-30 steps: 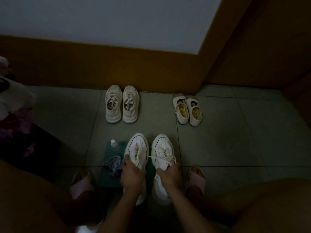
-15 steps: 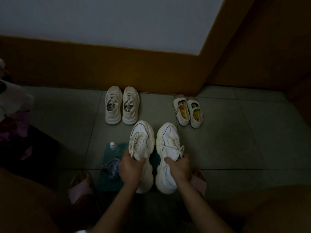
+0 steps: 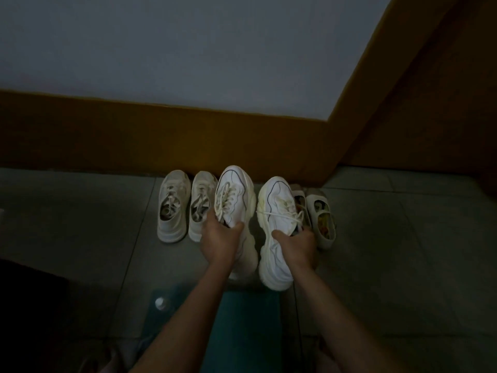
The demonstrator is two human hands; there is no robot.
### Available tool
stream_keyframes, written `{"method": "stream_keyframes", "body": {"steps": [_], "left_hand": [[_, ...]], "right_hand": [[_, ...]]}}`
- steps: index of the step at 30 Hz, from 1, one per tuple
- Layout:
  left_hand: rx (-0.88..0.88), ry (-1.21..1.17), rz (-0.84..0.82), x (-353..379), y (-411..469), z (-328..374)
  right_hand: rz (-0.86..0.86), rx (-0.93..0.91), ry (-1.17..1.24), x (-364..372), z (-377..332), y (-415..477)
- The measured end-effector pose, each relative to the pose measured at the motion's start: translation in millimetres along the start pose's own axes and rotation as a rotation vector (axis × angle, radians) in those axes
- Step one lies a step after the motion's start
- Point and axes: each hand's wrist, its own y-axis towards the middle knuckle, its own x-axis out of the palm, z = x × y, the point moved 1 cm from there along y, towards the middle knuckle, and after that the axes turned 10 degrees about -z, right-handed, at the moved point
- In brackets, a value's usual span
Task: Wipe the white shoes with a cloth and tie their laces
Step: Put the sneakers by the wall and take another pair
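Note:
Two chunky white sneakers with thin dark outline stitching are held out in front of me, toes pointing at the wall. My left hand (image 3: pixel 219 238) grips the left white shoe (image 3: pixel 236 195) at its opening, laces bunched under my fingers. My right hand (image 3: pixel 295 244) grips the right white shoe (image 3: pixel 277 211) the same way, one lace stretched across its tongue. Both shoes hover between the other pairs by the skirting. No cloth is in sight.
A beige sneaker pair (image 3: pixel 174 205) stands against the brown skirting (image 3: pixel 161 135) on the left. Small strap shoes (image 3: pixel 321 216) sit on the right, partly hidden by the right shoe. A teal mat (image 3: pixel 247 313) and a small white-capped bottle (image 3: pixel 160 302) lie near me on the tiled floor.
Both hands have lifted the white shoes off the teal mat and carried them forward toward the wall, between the two other pairs. The view has tilted forward too.

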Motion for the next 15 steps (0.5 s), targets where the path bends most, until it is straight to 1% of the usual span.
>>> {"method": "stream_keyframes", "body": {"steps": [5, 9, 15], "left_hand": [[-0.035, 0.012, -0.002, 39, 50, -14], [-0.076, 0.088, 0.029, 60, 80, -29], [-0.068, 0.275, 0.063, 80, 118, -49]], "right_hand": [[0.013, 0.073, -0.026, 21, -2, 57], [0.014, 0.079, -0.054, 33, 2, 91], [0.025, 0.077, -0.108, 55, 3, 129]]}}
